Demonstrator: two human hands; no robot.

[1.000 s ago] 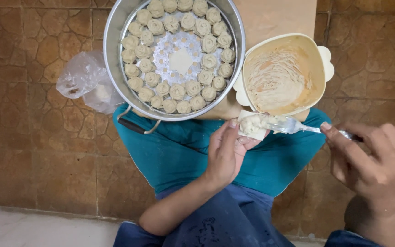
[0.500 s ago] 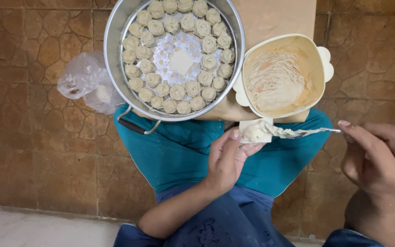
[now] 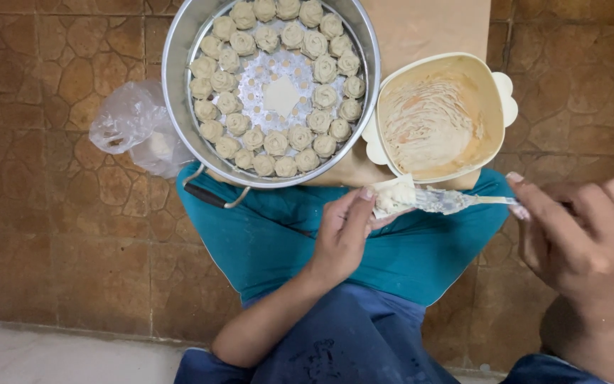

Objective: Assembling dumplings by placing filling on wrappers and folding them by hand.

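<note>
Left hand (image 3: 346, 235) cups a wrapper (image 3: 394, 195); right hand (image 3: 584, 235), gripping a spatula (image 3: 456, 201), has moved back in so its tip meets the wrapper. Steamer (image 3: 179, 107) holds ringed dumplings (image 3: 276, 142); bowl (image 3: 506, 99) holds smeared filling (image 3: 431, 124).

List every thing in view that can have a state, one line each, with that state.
left hand: cupped, holding a dumpling wrapper
dumpling wrapper: open, filling on it, unfolded
right hand: gripping the spatula's handle
spatula: smeared, its tip on the wrapper
steamer pot: uncovered, ringed with shaped dumplings, centre bare
dumplings: shaped, set upright in rings
cream bowl: uncovered, partly full of filling paste
plastic bag: crumpled, lying beside the pot
</note>
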